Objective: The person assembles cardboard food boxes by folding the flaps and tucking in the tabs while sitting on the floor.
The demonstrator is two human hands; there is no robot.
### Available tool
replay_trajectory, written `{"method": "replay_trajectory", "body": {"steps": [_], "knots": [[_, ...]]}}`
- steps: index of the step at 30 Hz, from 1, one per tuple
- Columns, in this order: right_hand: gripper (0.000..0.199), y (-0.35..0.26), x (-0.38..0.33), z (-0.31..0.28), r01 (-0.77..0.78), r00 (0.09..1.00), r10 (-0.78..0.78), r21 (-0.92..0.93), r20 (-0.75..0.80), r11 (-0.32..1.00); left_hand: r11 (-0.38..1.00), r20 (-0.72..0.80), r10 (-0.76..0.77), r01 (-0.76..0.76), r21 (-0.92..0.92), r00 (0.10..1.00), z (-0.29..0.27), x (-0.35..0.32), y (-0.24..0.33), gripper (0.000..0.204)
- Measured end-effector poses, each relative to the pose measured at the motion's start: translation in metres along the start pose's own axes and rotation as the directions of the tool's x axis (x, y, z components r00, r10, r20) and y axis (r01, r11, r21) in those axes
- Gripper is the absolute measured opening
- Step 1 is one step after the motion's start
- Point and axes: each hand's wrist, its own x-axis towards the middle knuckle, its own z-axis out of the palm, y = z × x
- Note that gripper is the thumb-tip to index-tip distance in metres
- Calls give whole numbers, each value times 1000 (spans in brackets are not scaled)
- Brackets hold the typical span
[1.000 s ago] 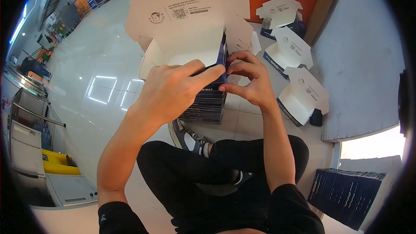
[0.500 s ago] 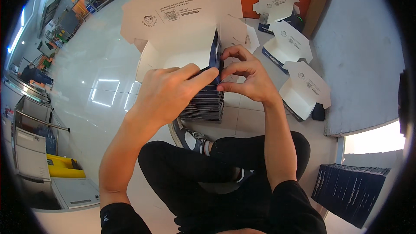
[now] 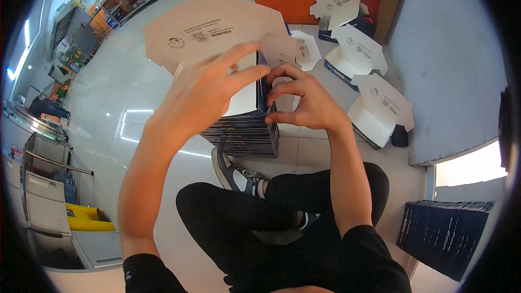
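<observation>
On top of a stack of flat dark blue cardboard blanks [image 3: 244, 138] lies a partly folded food box [image 3: 247, 100], white inside and dark blue outside. Its large lid [image 3: 211, 19] stands up at the far side, with a small printed drawing and a code. My right hand [image 3: 309, 97] bends its fingers against the box's right side wall, fingertips and thumb on it. Over the box hovers my left hand [image 3: 198, 92], slightly blurred, thumb and fingers apart with nothing held. It covers part of the box's left side.
Several open folded boxes [image 3: 361, 57] stand on the floor at the right, by a grey wall [image 3: 450, 59]. Dark blue blanks [image 3: 442, 236] are packed at the lower right. My shoe [image 3: 233, 171] is just before the stack. At the left are metal cabinets [image 3: 46, 201].
My left hand has lifted off the box's front right corner and its fingers have spread. The right hand stays at the right side wall. The view has shifted slightly.
</observation>
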Motion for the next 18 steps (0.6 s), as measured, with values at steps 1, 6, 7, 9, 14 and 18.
{"method": "replay_trajectory", "body": {"steps": [1,6,7,9,14,18], "knots": [[23,-3,2,-1,41,999,-40,-31,10,999,994,20,78,-79,74,997,4,9,-9,33],[22,-24,3,6,71,996,-84,-422,-13,904,933,233,235,-287,219,943,18,33,-37,25],[23,-25,3,9,70,994,-100,-487,-35,871,931,237,244,-295,213,940,18,34,-38,25],[21,-27,3,14,52,992,-106,-524,-75,850,930,248,254,-307,204,935,15,34,-37,25],[18,-27,1,17,30,983,-133,-601,-128,798,934,303,208,-281,222,930,9,35,-28,25],[14,-23,1,21,28,966,-181,-617,-186,786,937,310,202,-275,217,929,9,35,-27,23]]}}
